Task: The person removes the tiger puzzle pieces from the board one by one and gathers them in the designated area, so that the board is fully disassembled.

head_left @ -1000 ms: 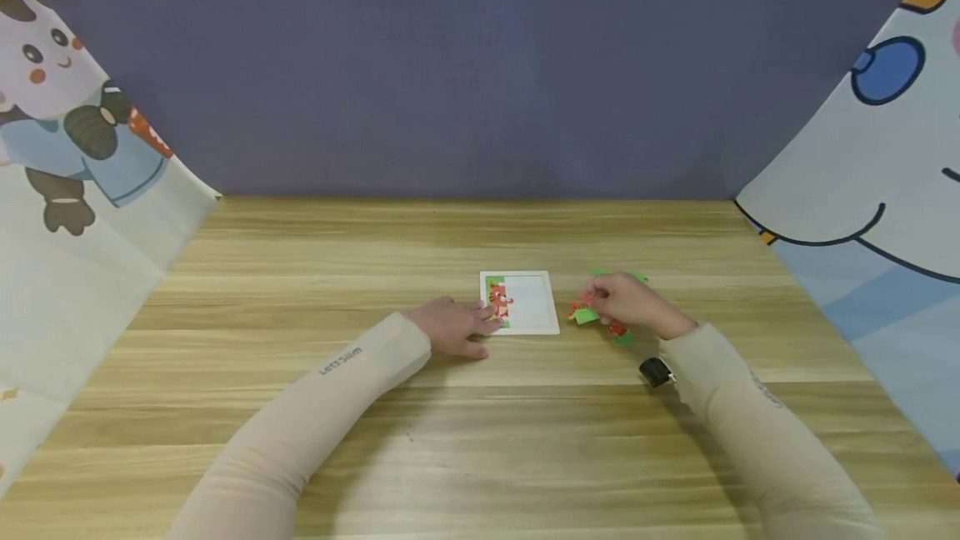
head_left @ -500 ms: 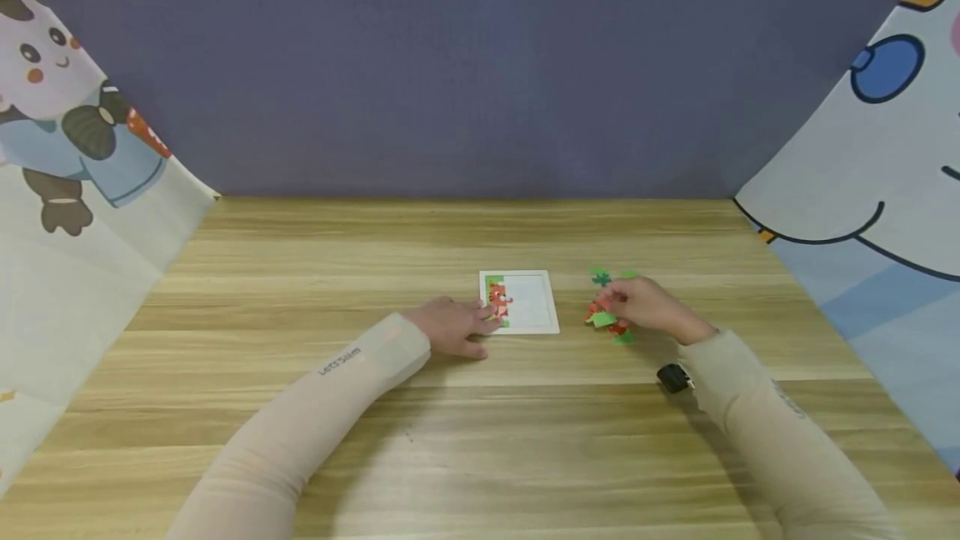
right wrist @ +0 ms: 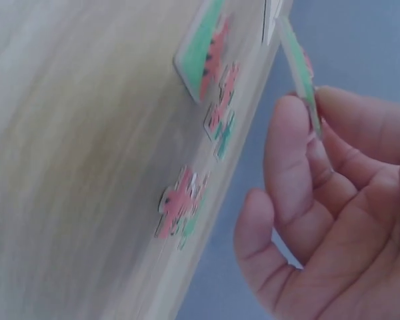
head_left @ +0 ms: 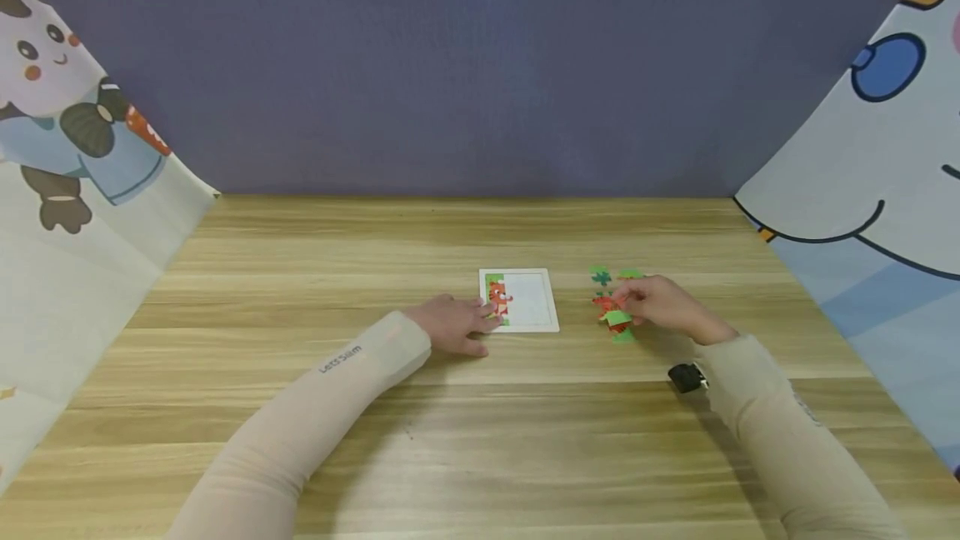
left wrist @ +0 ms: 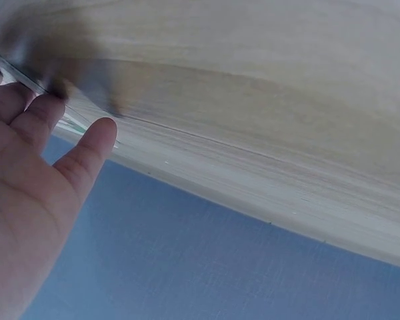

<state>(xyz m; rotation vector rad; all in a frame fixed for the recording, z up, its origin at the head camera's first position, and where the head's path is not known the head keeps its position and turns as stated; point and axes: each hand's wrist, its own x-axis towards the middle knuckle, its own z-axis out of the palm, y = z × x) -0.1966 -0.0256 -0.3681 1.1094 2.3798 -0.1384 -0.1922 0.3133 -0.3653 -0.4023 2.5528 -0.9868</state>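
Observation:
A white puzzle frame (head_left: 553,307) lies on the table, with orange tiger pieces (head_left: 497,300) filling its left strip and bare white backing to their right. Over its lower left corner rests my left hand (head_left: 450,325), fingers spread. In the left wrist view that hand's fingertips (left wrist: 48,107) are at the frame's edge. My right hand (head_left: 663,307) pinches a green and red puzzle piece (right wrist: 299,63) between thumb and fingertips. It is held above loose pieces, overlapping some of them in the head view. Beneath and beyond it lie several puzzle pieces (head_left: 601,277), green, teal and red.
In the right wrist view, loose pieces (right wrist: 181,203) lie spread along the wooden table (head_left: 450,457). A black device (head_left: 686,377) sits at my right wrist. A dark blue-grey panel (head_left: 480,73) stands behind the table, with cartoon-printed sheets (head_left: 82,107) at the sides.
My right hand has moved rightward, away from the frame, carrying the pinched puzzle piece over the loose ones. The left hand stays in place on the frame.

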